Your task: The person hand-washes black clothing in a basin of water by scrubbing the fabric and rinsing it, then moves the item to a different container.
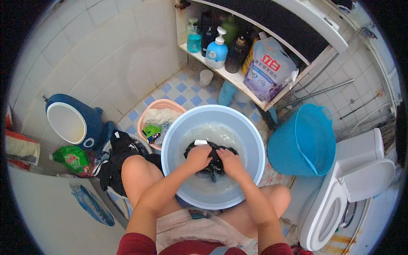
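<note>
I have the left hand (199, 157) and right hand (230, 162) gripping bunched black cloth (215, 171) mid-basin (252, 159), well inside the rim, so best pinch firmly, rub fold against fold low in the cloudy water (219, 131), avoiding splashes over the near edge.

A bathroom, shown by the toilet (333, 208) and tiled walls (91, 55).
</note>
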A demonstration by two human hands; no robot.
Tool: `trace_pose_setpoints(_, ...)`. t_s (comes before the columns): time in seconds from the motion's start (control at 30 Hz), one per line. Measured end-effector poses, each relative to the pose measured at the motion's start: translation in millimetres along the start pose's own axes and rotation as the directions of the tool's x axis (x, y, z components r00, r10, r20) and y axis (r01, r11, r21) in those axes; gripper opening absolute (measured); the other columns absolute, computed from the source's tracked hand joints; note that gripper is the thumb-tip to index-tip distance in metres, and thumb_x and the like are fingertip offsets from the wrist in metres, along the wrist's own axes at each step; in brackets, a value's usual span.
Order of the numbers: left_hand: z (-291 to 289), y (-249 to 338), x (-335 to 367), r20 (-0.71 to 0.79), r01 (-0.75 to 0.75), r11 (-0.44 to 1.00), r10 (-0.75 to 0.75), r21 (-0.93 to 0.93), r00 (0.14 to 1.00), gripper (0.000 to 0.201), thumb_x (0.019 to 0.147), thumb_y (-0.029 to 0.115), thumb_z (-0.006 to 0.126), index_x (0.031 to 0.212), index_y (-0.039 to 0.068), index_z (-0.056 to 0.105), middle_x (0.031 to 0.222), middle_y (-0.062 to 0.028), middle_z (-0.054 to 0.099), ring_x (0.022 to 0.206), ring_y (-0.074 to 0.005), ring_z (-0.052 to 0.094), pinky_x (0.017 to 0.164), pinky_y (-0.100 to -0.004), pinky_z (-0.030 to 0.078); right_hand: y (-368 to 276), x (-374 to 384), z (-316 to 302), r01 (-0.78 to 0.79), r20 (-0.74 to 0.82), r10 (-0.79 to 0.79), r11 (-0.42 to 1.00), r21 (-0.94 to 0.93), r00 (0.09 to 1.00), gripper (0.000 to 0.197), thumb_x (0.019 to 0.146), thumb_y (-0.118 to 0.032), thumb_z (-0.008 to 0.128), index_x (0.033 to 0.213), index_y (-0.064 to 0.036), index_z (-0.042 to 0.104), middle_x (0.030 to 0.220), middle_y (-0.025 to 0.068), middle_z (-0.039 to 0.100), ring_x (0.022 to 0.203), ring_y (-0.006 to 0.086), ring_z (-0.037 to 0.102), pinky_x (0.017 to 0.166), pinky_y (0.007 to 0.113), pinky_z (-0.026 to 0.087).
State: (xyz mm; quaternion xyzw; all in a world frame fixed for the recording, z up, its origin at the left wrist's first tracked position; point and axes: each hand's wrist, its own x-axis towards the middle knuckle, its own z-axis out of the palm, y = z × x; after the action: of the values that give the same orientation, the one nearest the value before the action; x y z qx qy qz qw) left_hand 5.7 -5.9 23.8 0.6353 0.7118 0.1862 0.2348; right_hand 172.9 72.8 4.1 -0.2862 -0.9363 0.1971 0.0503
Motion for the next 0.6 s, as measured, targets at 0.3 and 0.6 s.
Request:
trace_pose_setpoints(0.3, 31, -6, -16, 0.258, -0.064, 0.987, 0.024, 0.149, 0.966, 0.024, 0.07, 0.01, 0.061, 0.093, 0.005, 0.06, 0.099, -0.0159, 0.055, 0.103, -0.0334, 0.052, 0.085, -0.0431, 0.046, -17, 0, 4, -0.093, 0.26, 0.146, 0.974, -0.208, 0.955, 0.034, 0.086, -0.012, 0.04, 0.118, -0.0072, 0.049, 0.1, 0.0142, 0.061, 0.088, 0.0285, 0.062, 0.071, 0.046, 0.049)
trace_pose_setpoints(0.6, -54, 17, -16, -0.376, -0.234, 0.946, 0.138, -0.225, 0.916, 0.027, 0.068, 0.006, 0.065, 0.094, 0.004, 0.063, 0.09, -0.0126, 0.055, 0.091, -0.0327, 0.052, 0.081, -0.0394, 0.042, -33, 14, -79, 0.116, -0.271, 0.128, 0.677, 0.727, 0.954, 0.049, 0.075, -0.006, 0.063, 0.122, -0.0085, 0.048, 0.104, 0.0168, 0.058, 0.094, 0.033, 0.058, 0.084, 0.041, 0.046)
